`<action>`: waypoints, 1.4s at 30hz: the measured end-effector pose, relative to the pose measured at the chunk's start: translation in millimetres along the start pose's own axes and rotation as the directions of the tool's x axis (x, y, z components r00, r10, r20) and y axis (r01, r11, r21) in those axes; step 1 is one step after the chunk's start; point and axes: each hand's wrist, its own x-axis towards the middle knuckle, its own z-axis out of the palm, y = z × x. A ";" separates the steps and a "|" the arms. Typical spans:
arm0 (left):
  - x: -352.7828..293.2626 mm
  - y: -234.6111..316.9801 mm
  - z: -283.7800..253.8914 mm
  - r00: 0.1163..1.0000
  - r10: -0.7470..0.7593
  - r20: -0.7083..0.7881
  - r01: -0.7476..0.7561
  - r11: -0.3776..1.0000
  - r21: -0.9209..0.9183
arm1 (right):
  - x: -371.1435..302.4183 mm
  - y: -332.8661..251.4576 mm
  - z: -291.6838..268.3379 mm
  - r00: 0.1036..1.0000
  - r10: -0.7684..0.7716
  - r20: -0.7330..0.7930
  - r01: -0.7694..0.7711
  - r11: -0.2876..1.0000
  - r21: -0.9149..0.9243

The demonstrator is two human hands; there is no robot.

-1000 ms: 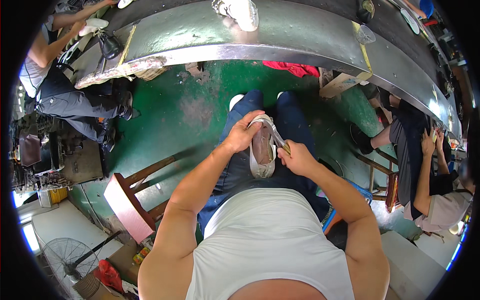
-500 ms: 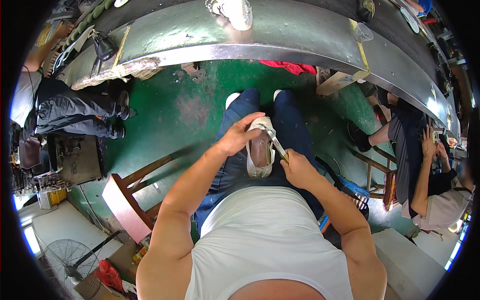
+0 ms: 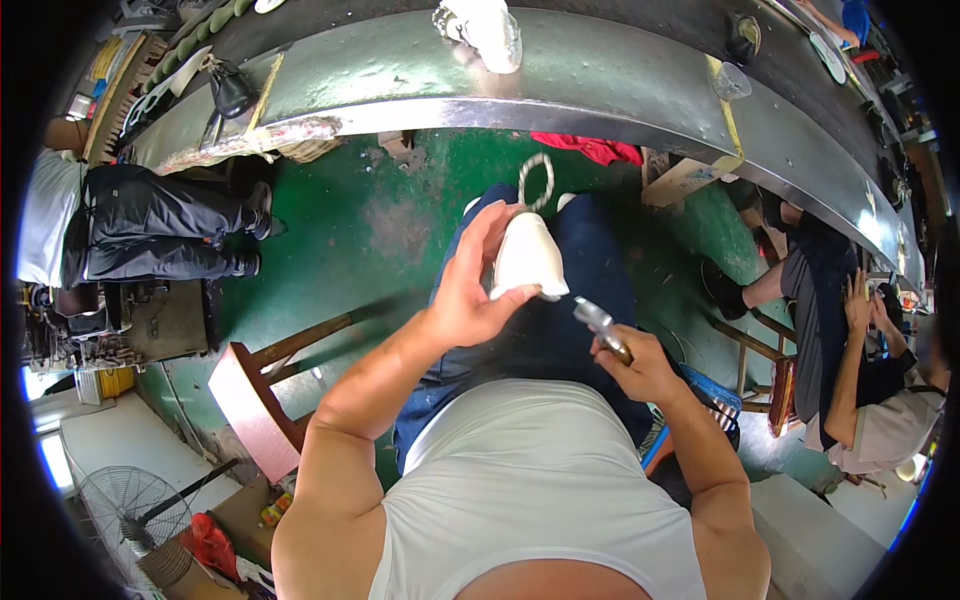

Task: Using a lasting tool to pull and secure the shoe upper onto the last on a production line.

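My left hand [image 3: 472, 292] grips a white shoe upper [image 3: 530, 256] above my lap, its smooth outer side facing up. Fingers lie along its far left side and the thumb presses the near edge. A pale twisted loop [image 3: 536, 182] stands out beyond the far end; how it is attached is hidden. In my right hand [image 3: 640, 366] is a pair of pliers [image 3: 597, 318] with a shiny metal head, my fingers wrapped round the handle. The head points at the upper's near right corner, with a small gap between them.
A long metal-topped bench [image 3: 400, 80] runs across ahead, with a white shoe [image 3: 484, 36] on it. A pink-topped wooden stool [image 3: 252, 410] is at my left. People sit or stand at both sides. A fan [image 3: 135, 510] stands lower left; red cloth [image 3: 588, 148] lies under the bench.
The shoe upper has been turned over from its brown underside to its white outer side. The pliers have come off its edge, and my right hand has drawn back toward me and right.
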 end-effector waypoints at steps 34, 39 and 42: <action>-46.1 -95.8 10.5 0.543 -0.763 0.350 0.825 0.563 -0.051 | 51.1 52.7 19.7 0.877 0.427 -0.221 -0.442 0.897 -0.022; -67.7 -93.2 23.7 0.673 -0.668 0.318 0.688 0.723 0.062 | 3.3 40.2 -14.3 0.928 0.369 -0.060 -0.372 0.895 -0.248; -70.3 -99.8 25.0 0.635 -0.696 0.336 0.704 0.700 0.119 | -3.8 32.6 -10.4 0.979 0.203 -0.004 -0.188 0.895 -0.404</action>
